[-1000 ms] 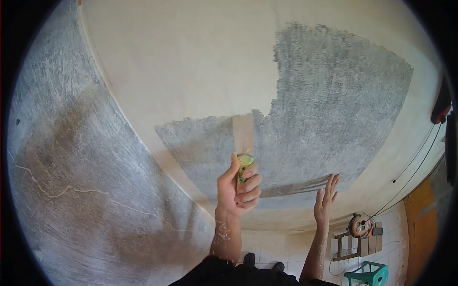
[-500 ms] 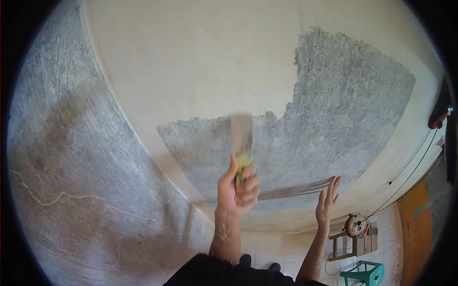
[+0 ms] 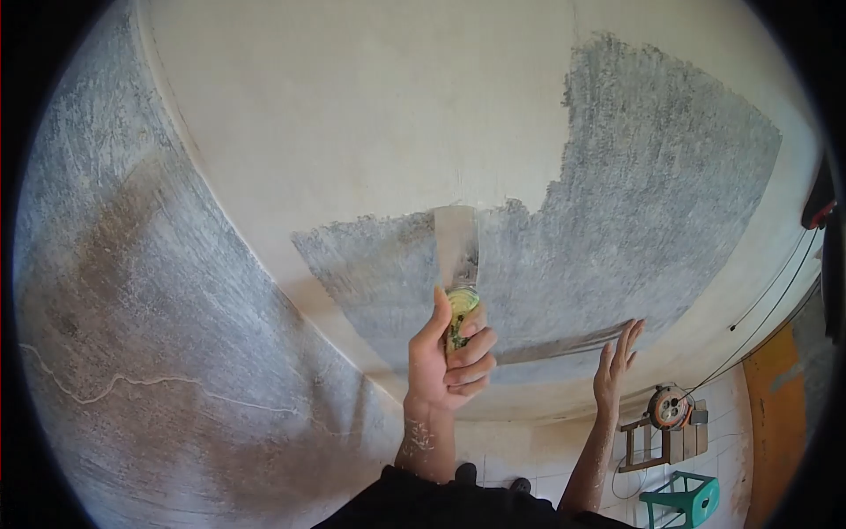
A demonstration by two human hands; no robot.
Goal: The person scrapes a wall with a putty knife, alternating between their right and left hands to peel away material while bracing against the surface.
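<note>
My left hand [image 3: 449,353] is closed round the yellow-green handle of a scraper [image 3: 456,247], palm side towards me and thumb along the handle. The scraper's wide blade points up, its tip at the ragged border between the cream coating [image 3: 370,115] and the bare grey patch [image 3: 652,185] on the wall. To the right, my right hand [image 3: 618,360] is open, fingers stretched out near the lower edge of the grey patch, where dark streaks run beside it. Pale specks dot my left forearm.
Another mottled grey wall [image 3: 150,291] meets this one at the left. At the lower right are a cable reel [image 3: 669,409] by a small wooden stool [image 3: 683,443], a green plastic stool [image 3: 694,501] and an orange panel [image 3: 775,423]. Black cables hang at the right.
The view has shifted slightly. My left hand and the scraper sit a little farther right in the picture, and the blade is less blurred. My right hand keeps its open pose.
</note>
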